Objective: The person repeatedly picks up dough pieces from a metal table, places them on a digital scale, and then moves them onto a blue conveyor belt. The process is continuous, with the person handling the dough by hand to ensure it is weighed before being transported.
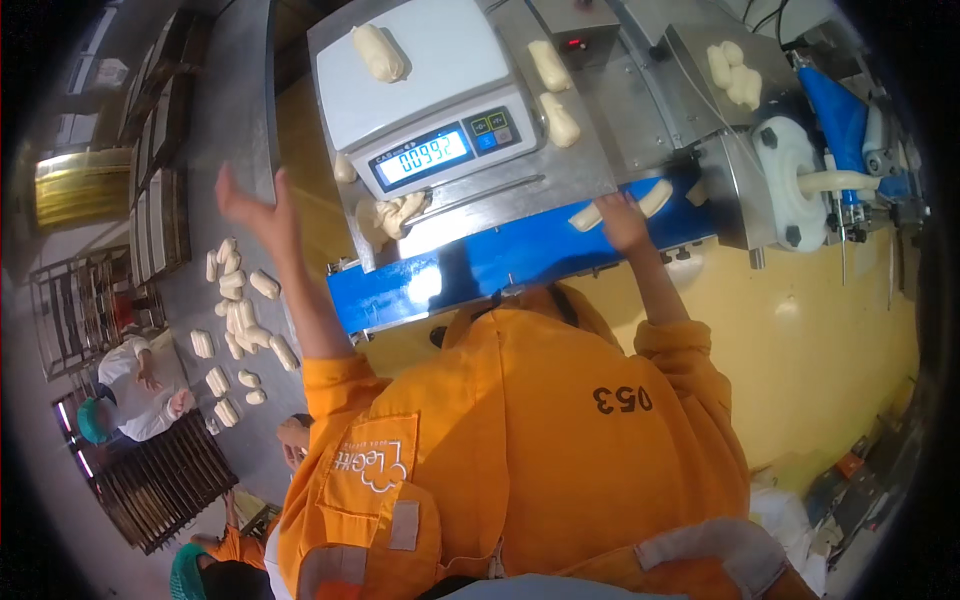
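My left hand [259, 210] is raised with thumb and fingers apart, holding nothing, between the steel table and the scale. My right hand [621, 223] lies on a dough log [654, 199] on the blue conveyor belt [465, 262]; whether its fingers grip the dough is unclear. One dough roll [377, 54] rests on the white platform of the digital scale [420, 82], whose display is lit. Two dough pieces [559, 120] lie right of the scale, and a crumpled dough lump [401, 213] sits at its front left. Dough extends from the white nozzle plate [787, 184] of the machine at the right.
Many dough pieces [241, 319] lie on the long steel table [225, 150] at the left. More dough [735, 75] rests on the machine housing. Wooden racks [161, 480] stand beyond the table. A co-worker in white [139, 386] and another in orange [236, 544] are at the left.
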`<move>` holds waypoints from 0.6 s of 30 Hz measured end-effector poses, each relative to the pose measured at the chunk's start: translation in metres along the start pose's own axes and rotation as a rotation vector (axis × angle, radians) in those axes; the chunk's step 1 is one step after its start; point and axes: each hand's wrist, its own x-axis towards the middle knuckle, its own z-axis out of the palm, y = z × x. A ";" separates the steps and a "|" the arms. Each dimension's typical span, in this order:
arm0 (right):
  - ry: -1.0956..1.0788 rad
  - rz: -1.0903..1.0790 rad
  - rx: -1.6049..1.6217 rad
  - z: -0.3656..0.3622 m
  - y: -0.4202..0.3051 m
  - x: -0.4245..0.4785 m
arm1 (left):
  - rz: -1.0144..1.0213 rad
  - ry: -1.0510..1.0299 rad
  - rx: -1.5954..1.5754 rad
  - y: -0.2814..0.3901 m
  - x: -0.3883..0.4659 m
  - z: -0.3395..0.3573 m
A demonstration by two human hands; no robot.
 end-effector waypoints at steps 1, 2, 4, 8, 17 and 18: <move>-0.021 0.018 0.009 0.000 -0.004 0.003 | 0.021 -0.050 -0.086 0.025 0.011 0.011; -0.044 0.038 0.018 -0.001 -0.008 0.004 | 0.041 -0.113 -0.108 0.041 0.023 0.019; -0.032 0.078 0.094 -0.002 -0.013 0.001 | 0.037 -0.205 -0.234 0.057 0.043 0.040; 0.215 0.134 0.279 0.001 -0.019 -0.021 | 0.018 -0.386 -0.128 0.077 0.081 0.085; 0.485 0.114 0.469 -0.042 -0.028 -0.024 | -0.090 -0.695 0.157 0.083 0.098 0.138; 0.546 0.097 0.507 -0.052 -0.029 -0.022 | -0.179 -0.750 -0.052 0.085 0.095 0.127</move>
